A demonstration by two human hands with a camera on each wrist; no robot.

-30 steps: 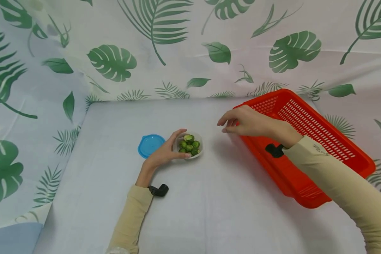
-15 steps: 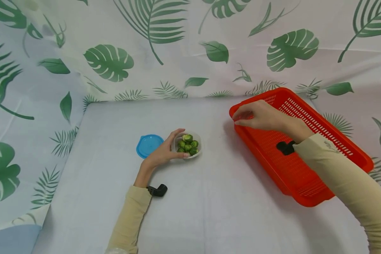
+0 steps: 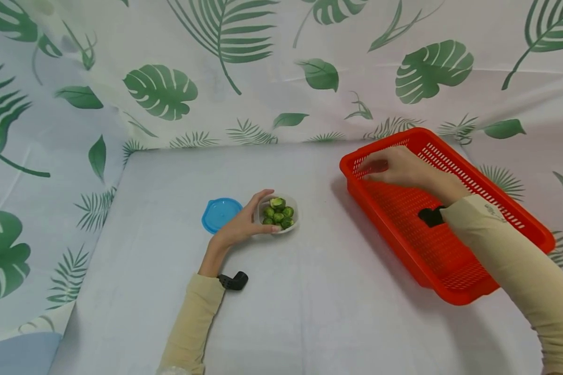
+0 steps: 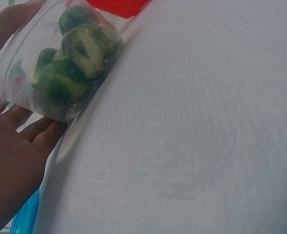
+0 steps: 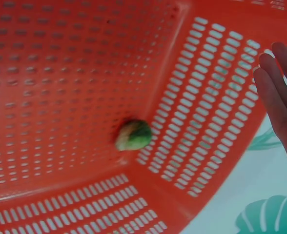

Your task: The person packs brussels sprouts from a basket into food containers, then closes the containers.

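Note:
A clear plastic container (image 4: pixel 16 83) holds several Brussels sprouts (image 3: pixel 278 212), green and round. My left hand (image 3: pixel 238 225) grips its side, with the thumb at the near edge and the fingers at the far edge. My right hand (image 3: pixel 399 167) hovers over the far left end of a red slotted basket (image 3: pixel 394 234). In the right wrist view that hand's fingers (image 5: pixel 275 105) look fairly straight, with nothing between them. A single Brussels sprout (image 5: pixel 134 135) lies in a bottom corner of the basket; in the head view it is hidden.
Left of the container a blue lid (image 3: pixel 221 214) lies flat on the white-covered table (image 3: pixel 253 312). A leaf-print cloth (image 3: pixel 258 62) hangs at the back and sides. The basket stands at an angle on the right.
My right hand has moved right, from left of the basket's rim to above its inside. The left hand keeps its grip on the container, which has stayed in place.

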